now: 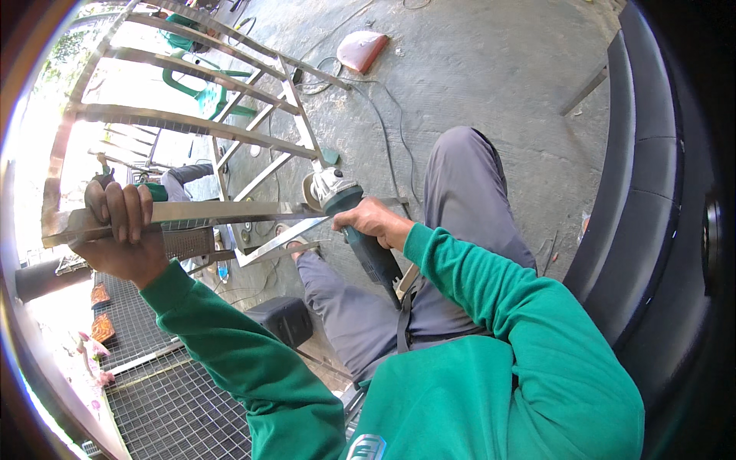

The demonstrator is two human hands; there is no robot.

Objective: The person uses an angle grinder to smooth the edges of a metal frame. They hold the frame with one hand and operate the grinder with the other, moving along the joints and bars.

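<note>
Left hand (119,230) fingers (126,215) wrap metal frame (192,126); right hand (376,222) grips angle grinder (356,230).

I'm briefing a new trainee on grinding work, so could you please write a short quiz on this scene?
1. True or false: the left hand grips a bar of the metal frame.
2. What does the right hand hold? A) hammer B) angle grinder C) paintbrush
3. Fill in: the grinder's disc end meets the frame near a ____ of bars.

Key: 1 true; 2 B; 3 joint
</note>
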